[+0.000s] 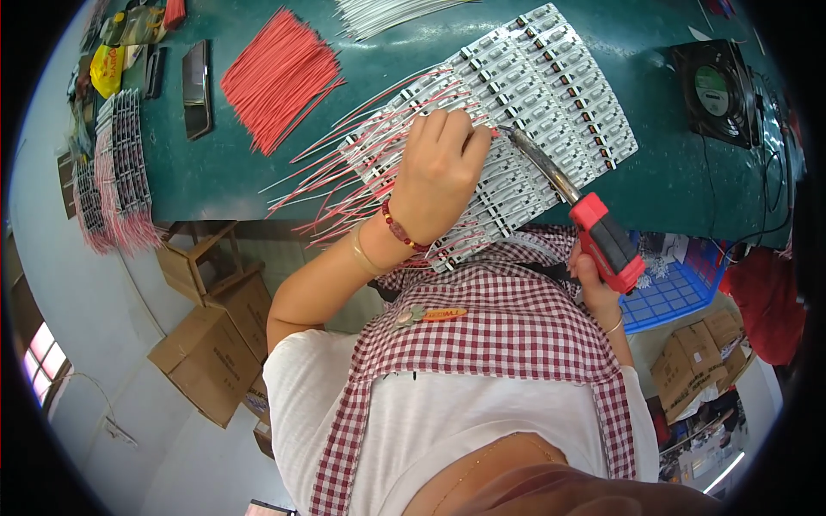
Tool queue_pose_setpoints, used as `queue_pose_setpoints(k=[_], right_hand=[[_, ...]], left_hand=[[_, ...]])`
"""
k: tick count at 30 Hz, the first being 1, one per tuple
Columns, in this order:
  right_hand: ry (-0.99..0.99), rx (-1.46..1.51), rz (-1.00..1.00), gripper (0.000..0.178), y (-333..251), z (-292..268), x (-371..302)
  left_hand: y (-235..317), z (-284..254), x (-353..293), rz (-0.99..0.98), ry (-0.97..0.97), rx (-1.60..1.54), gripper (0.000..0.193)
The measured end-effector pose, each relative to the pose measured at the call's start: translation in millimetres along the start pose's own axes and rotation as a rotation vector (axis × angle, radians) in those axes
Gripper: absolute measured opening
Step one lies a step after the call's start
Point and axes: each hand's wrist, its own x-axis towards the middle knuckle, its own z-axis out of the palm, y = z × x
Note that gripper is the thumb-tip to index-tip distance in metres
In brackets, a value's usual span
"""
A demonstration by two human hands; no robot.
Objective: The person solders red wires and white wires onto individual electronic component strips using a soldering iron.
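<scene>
Spread across the bench in front of me is a large panel of white circuit boards (594, 95) with rows of small parts. Red and white wires (340, 172) fan out from its left portion. My left hand (439, 172) reaches over these wires, its fingers pinched at a thin wire whose red end shows by the fingertips. A soldering iron (607, 241) with a red and black handle is gripped in my right hand (594, 288) near the panel's lower right corner. Its metal tip points up and left, close to my left fingertips. Whether the tip touches the board cannot be told.
A pile of loose red wires (280, 82) lies left of the panel, with white wires (391, 15) behind. A phone (197, 90) and wired boards (125, 163) are further left. At right stands a black fan (714, 90); a blue basket (662, 305) sits below the bench edge.
</scene>
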Motion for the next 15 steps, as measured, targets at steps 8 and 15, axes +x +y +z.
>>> queue_pose_setpoints(k=[8, 15], right_hand=[[-0.007, -0.010, 0.002, 0.025, -1.7, 0.2, 2.0], [0.044, 0.087, 0.027, 0.025, 5.1, -2.1, -7.2]], left_hand=[[0.1, -0.9, 2.3, -0.004, -0.003, -0.003, 0.011], [0.2, 0.1, 2.3, -0.036, -0.006, -0.001, 0.010]])
